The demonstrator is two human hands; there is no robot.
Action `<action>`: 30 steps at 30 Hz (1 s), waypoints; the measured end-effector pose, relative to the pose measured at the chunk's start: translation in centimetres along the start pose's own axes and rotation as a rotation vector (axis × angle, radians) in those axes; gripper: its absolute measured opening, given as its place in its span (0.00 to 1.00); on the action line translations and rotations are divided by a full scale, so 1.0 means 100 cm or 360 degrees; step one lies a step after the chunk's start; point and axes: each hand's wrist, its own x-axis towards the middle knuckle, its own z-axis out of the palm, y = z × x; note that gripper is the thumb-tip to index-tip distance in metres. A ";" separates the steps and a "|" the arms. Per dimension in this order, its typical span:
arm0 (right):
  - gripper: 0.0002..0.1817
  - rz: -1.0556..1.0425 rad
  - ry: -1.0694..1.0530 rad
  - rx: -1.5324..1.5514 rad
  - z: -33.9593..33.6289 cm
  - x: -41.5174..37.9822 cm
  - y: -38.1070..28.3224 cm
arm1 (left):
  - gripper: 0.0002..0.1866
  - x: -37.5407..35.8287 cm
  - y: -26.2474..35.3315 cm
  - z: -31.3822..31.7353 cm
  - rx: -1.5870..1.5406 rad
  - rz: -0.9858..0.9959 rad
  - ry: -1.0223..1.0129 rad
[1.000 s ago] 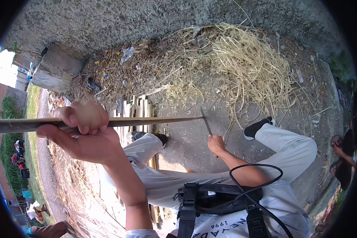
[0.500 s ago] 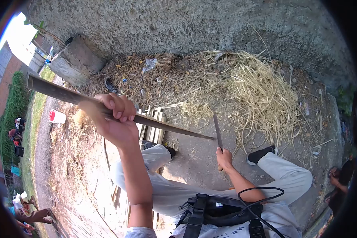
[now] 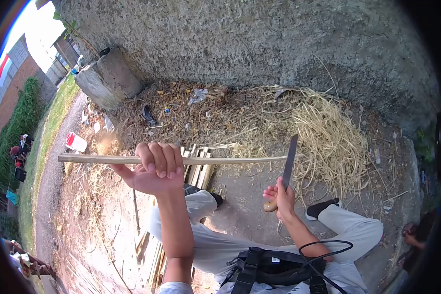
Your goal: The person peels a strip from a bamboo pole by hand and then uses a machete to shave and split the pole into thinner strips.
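Observation:
A long pale strip of split wood or bamboo (image 3: 220, 160) lies nearly level across the view. My left hand (image 3: 159, 166) is closed round it, left of its middle. In my right hand (image 3: 281, 197) is a knife (image 3: 289, 161) with a dark blade pointing up and a rounded wooden handle end; the thumb lies near the blade's base and some fingers are partly raised. The strip's right end meets the blade, though whether they touch is hard to tell.
Pale shavings (image 3: 328, 142) are heaped by the rough wall (image 3: 240, 44). Cut strips (image 3: 200, 171) lie beside my left leg. Farther left are a red and white container (image 3: 76, 142) and a concrete block (image 3: 110, 78). Other people are at both edges.
The strip has turned from slanting to nearly level, its paler side now showing. My right hand and the knife have moved up and right, and its fingers have loosened on the handle.

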 end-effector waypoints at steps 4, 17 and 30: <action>0.19 -0.0365 0.0257 0.0392 0.024 0.006 -0.051 | 0.45 0.002 -0.010 -0.019 -0.0353 -0.0193 -0.0195; 0.12 -0.1212 0.0369 0.0749 -0.041 0.016 -0.194 | 0.17 -0.121 -0.133 -0.100 0.0485 -0.1943 0.1650; 0.17 -0.1323 -0.0504 -0.0226 -0.027 0.006 -0.184 | 0.16 -0.055 -0.120 -0.008 0.1444 -0.0837 -0.0129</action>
